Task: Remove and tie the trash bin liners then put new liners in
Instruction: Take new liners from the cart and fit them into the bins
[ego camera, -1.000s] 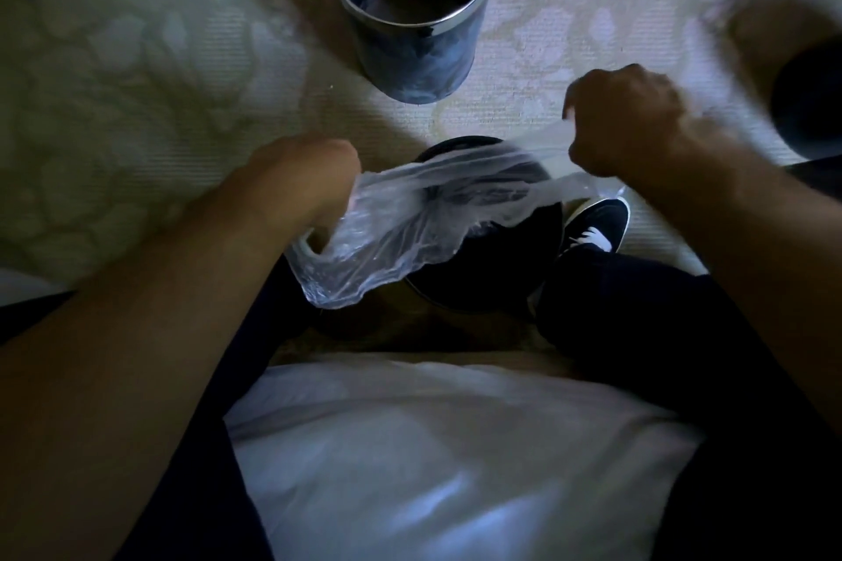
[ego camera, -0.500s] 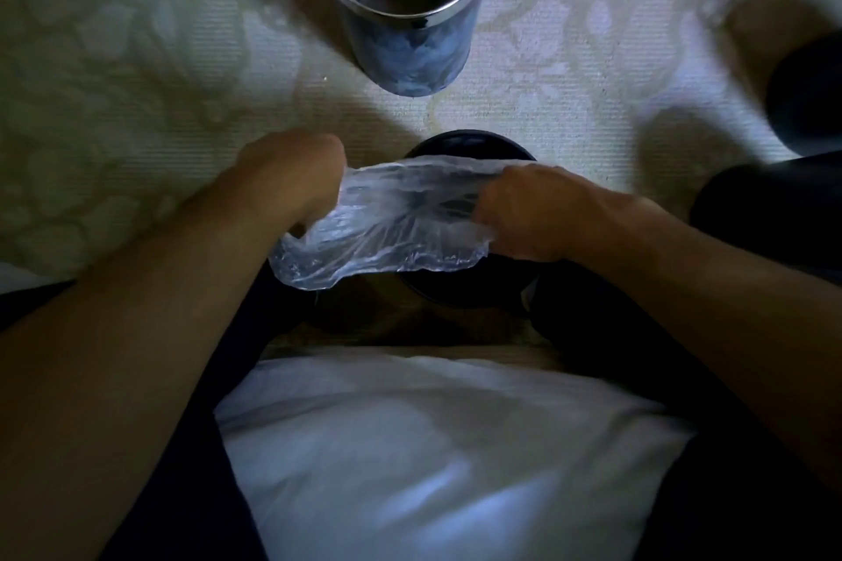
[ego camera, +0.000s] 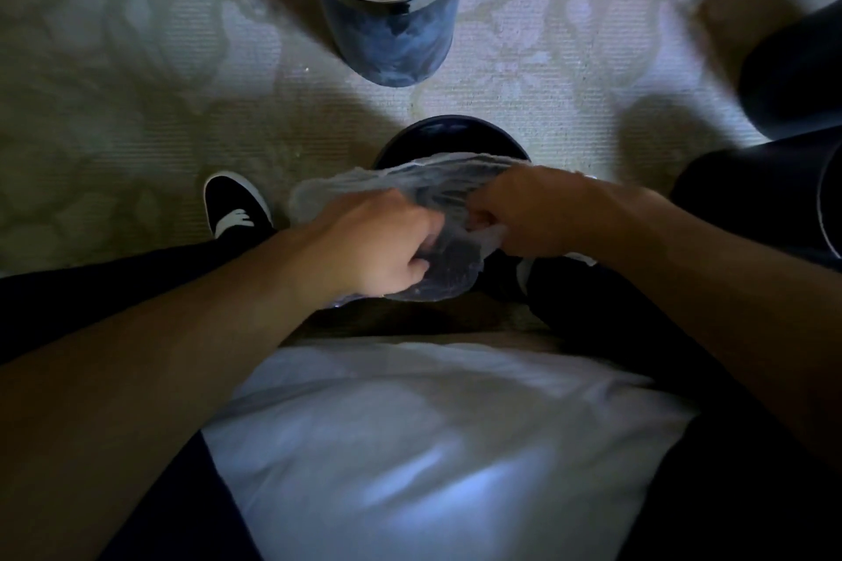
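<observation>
Liner (ego camera: 410, 180) of clear, crumpled film is bunched between both hands just above a dark round bin (ego camera: 451, 137) on the carpet (ego camera: 136, 105). The left hand (ego camera: 378, 241) has its fingers curled tight into the film. The right hand (ego camera: 533, 210), almost touching it, grips the same film with curled fingers.

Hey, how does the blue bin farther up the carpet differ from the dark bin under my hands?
The blue bin has a marbled wall and a silver rim; the dark bin shows only a plain dark rim. The blue bin stands apart, untouched; the dark bin is mostly hidden by the clear liner that the left hand and right hand grip over it. Both are round and stand on the carpet.
</observation>
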A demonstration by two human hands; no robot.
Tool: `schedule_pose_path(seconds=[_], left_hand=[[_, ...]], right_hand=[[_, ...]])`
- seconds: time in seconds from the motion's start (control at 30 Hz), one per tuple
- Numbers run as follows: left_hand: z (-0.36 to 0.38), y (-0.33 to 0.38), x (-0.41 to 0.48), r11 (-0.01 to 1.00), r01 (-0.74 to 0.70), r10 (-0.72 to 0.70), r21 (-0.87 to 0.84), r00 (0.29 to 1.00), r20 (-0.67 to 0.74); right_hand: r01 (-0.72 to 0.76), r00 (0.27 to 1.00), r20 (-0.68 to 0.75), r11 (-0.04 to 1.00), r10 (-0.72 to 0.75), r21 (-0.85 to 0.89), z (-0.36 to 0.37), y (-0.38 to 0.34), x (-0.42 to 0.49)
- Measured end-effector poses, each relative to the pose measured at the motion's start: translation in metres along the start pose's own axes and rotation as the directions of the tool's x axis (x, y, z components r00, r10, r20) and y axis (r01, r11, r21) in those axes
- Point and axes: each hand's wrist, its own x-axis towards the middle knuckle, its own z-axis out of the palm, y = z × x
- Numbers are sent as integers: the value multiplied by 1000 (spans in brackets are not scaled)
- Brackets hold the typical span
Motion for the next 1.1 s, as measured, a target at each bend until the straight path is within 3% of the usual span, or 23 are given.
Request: schedule_pose_path(seconds=[0.17, 0.27, 0.4, 0.63, 0.7, 0.77, 0.83, 0.9, 0.97, 1.1], left_hand=[[15, -3, 6, 995, 41, -58, 86, 978, 200], [30, -8, 9, 995, 93, -100, 38, 946, 309], [45, -9, 11, 992, 108, -122, 66, 951, 283], [63, -32, 13, 940, 342, -321, -6, 889, 326], [69, -44, 17, 841, 506, -417, -191, 831, 368], [71, -53, 19, 546, 676, -488, -496, 737, 467], [73, -59, 19, 239, 680, -541, -693, 686, 486], [75, -59, 18, 27, 604, -536, -796, 681, 499], [77, -54, 16, 6, 601, -485, -799, 700, 523], [81, -47, 15, 241, 711, -421, -660, 690, 589]], right_hand=[[-42, 975, 221, 998, 33, 36, 12, -2, 1], [-8, 934, 357, 1000, 8, -2, 18, -4, -2], [-90, 908, 414, 995, 68, 35, 30, -5, -2], [-286, 844, 518, 935, 141, 212, 38, 6, 1], [-337, 842, 510, 910, 178, 239, 35, 10, -3], [-385, 856, 460, 886, 237, 260, 38, 18, -3], [-435, 856, 422, 858, 299, 274, 43, 25, -3], [-492, 833, 435, 817, 342, 301, 53, 30, -3], [-529, 803, 483, 789, 348, 311, 63, 31, -5], [-511, 793, 531, 801, 299, 312, 77, 22, -4]])
